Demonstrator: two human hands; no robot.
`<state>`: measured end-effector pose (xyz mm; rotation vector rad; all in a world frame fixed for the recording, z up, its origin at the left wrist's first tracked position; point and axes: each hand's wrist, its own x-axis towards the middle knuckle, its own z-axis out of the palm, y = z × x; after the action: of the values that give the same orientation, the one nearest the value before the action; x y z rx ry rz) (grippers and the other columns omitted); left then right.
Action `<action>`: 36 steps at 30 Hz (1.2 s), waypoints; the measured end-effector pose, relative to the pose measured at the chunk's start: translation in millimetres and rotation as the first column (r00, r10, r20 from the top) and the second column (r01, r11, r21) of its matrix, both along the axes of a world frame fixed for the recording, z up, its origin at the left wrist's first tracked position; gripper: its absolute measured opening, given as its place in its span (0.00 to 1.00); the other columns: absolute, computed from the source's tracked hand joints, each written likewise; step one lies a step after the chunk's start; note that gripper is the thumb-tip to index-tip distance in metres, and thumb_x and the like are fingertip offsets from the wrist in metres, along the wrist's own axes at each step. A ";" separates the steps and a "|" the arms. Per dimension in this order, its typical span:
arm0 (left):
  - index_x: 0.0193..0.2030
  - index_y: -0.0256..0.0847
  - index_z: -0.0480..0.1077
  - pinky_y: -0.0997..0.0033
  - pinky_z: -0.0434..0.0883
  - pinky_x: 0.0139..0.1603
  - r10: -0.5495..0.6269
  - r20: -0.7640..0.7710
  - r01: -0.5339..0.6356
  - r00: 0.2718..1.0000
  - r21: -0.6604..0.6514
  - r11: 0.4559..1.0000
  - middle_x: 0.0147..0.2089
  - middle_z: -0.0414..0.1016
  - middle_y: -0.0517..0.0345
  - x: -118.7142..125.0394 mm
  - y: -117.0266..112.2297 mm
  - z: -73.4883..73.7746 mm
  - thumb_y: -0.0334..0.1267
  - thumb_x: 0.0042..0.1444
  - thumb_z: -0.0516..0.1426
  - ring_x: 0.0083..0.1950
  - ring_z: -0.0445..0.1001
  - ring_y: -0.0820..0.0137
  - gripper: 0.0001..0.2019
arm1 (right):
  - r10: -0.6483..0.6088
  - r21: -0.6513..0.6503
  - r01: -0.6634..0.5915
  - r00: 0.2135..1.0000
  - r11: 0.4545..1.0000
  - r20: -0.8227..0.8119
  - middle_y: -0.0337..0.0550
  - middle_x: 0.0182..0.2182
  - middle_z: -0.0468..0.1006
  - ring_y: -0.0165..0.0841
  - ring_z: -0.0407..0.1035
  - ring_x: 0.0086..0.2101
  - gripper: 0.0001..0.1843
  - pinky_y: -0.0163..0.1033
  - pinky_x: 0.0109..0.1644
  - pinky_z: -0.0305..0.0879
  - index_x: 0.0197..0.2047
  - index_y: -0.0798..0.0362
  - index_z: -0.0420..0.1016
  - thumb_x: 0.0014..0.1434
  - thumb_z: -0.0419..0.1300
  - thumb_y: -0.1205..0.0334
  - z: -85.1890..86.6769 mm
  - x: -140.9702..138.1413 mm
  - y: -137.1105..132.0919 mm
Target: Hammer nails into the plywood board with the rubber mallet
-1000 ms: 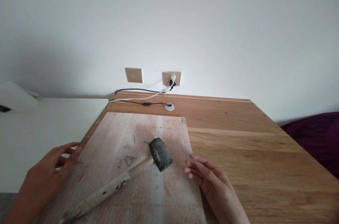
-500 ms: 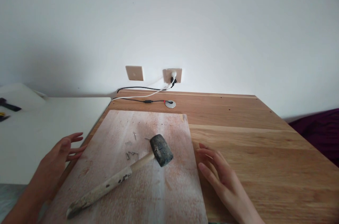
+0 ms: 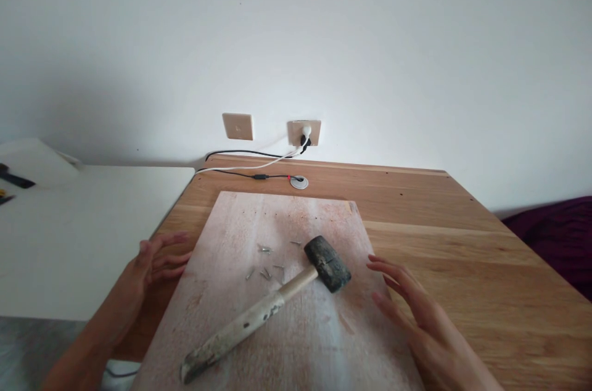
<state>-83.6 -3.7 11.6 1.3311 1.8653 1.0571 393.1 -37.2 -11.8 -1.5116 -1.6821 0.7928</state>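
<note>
The left hand [image 3: 139, 277] and right hand [image 3: 414, 304], empty, fingers parted, flank a board [image 3: 217, 280] on a bench [image 3: 462, 274], mallet [image 3: 252, 323] and metal fasteners [image 3: 264, 249] atop it; the step looks like positioning the board, where any nudge calls for even pressure.

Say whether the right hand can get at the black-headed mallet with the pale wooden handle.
Probably yes: the open right hand is at the right edge of the pale, reddish-stained rectangular board, and nothing visible blocks its way to the mallet.
</note>
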 end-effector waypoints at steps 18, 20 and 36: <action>0.61 0.44 0.73 0.52 0.84 0.54 -0.262 0.349 0.270 0.900 0.026 0.962 0.67 0.74 0.41 87.8 -7.8 -17.5 0.73 0.62 0.53 0.54 0.84 0.51 0.37 | -0.257 -0.197 0.296 0.946 0.935 0.199 0.47 0.57 0.85 0.58 0.74 0.62 0.34 0.59 0.65 0.72 0.59 0.42 0.81 0.58 0.62 0.29 3.5 86.1 -21.7; 0.60 0.44 0.74 0.53 0.84 0.54 -0.286 0.258 0.279 0.923 0.065 0.958 0.65 0.76 0.42 93.6 -11.5 -14.3 0.71 0.64 0.54 0.55 0.84 0.52 0.34 | -0.254 -0.178 0.292 0.945 0.940 0.208 0.46 0.55 0.86 0.58 0.75 0.61 0.32 0.59 0.66 0.70 0.57 0.41 0.82 0.59 0.62 0.30 3.9 83.5 -22.7; 0.51 0.45 0.78 0.67 0.85 0.47 -0.230 -0.234 0.275 0.945 0.179 0.945 0.50 0.86 0.52 92.8 -40.3 -19.2 0.56 0.73 0.49 0.49 0.86 0.60 0.22 | -0.222 -0.160 0.250 0.959 0.955 0.178 0.44 0.57 0.85 0.59 0.69 0.65 0.27 0.66 0.72 0.61 0.53 0.37 0.84 0.58 0.65 0.32 7.7 67.1 -35.0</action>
<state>9.2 -44.0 -7.6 1.8157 1.7008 1.0303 460.2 -72.2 -4.2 -1.9061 -1.5334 0.7274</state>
